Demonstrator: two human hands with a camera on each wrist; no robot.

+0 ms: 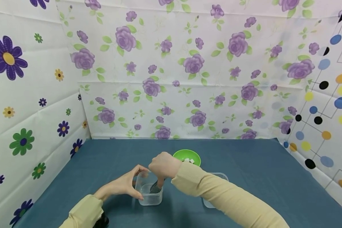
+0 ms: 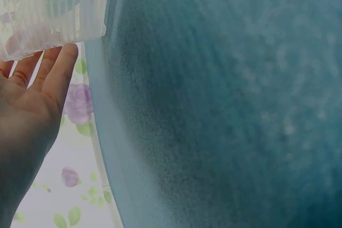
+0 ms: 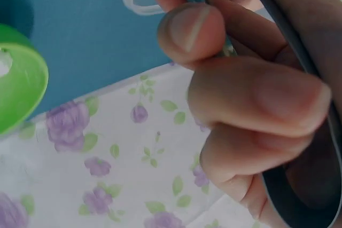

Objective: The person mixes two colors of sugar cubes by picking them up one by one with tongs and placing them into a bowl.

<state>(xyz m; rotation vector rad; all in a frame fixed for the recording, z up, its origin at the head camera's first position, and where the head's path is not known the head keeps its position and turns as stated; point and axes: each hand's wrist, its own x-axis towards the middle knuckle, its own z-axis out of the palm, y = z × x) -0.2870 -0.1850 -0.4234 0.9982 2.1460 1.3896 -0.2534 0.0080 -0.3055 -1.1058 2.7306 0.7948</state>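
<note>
A clear plastic container (image 1: 151, 200) stands on the table before me. My left hand (image 1: 125, 183) holds it from the left, thumb at the near side and fingers at the far side. In the left wrist view, fingertips touch the ribbed wall of the container (image 2: 96, 9). My right hand (image 1: 164, 166) is over the container, gripping dark tongs (image 1: 155, 188) that point down into it. Up close in the right wrist view, thumb and fingers are curled round the tongs (image 3: 307, 217), whose bent end loops back beside the palm.
Behind the right hand sits a green bowl (image 1: 182, 154) with several small white cubes (image 1: 191, 161). A clear plastic piece with rounded corners (image 1: 208, 204) lies to the right, partly hidden by my right sleeve (image 1: 228, 196). Patterned cloth walls enclose the table (image 1: 259, 171).
</note>
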